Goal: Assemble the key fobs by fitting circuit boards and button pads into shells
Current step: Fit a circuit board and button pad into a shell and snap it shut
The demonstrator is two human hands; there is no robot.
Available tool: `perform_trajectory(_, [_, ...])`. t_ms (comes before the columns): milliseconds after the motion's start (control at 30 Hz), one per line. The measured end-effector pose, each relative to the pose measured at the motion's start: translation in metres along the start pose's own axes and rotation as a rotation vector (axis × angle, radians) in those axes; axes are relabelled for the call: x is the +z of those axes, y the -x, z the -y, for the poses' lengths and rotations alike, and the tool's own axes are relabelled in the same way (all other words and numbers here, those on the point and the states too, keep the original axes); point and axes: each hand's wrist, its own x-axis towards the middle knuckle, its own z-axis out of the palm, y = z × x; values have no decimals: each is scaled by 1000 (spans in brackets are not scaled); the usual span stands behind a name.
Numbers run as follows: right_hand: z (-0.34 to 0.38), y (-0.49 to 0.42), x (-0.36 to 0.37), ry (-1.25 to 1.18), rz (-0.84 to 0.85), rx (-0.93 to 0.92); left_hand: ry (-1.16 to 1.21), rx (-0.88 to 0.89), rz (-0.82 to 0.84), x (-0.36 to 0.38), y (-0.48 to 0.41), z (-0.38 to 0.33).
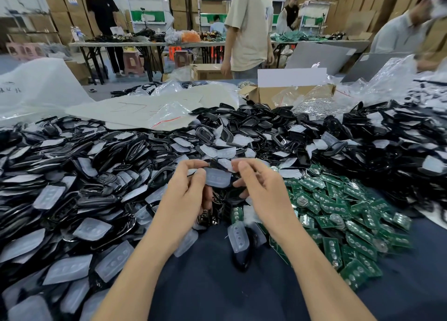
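Observation:
My left hand (187, 190) pinches a translucent button pad (217, 177) by its left end, just above the table's middle. My right hand (256, 182) curls its fingers around the pad's right side and a black shell part (235, 195) underneath; its exact grip is partly hidden. A heap of black shells (116, 151) mixed with clear button pads fills the left and far side. Green circuit boards (338, 212) lie piled to the right of my right hand. One loose button pad (238, 236) rests on a black ring below my hands.
The dark blue tablecloth (217, 284) shows in front of me. A cardboard box (290, 93) and plastic bags (167, 115) sit behind the shell heap. People stand beyond the table, with a laptop (319, 59) at the far right.

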Motion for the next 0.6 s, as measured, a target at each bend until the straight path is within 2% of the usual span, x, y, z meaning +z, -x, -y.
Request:
perform_trajectory(133, [3,6,-4,19,-143,-26,-63,-18,142,-9,16,-6])
perform_trajectory(333, [2,16,-5,139,-157,-98,-309,77,382,-11,66,5])
perform_trajectory(467, [6,23,-7,193,-203,-157,-475,195,337,-9,85,9])
perform_trajectory(600, [17,32,-10,219,-226,-224,-781,331,242,-5,93,9])
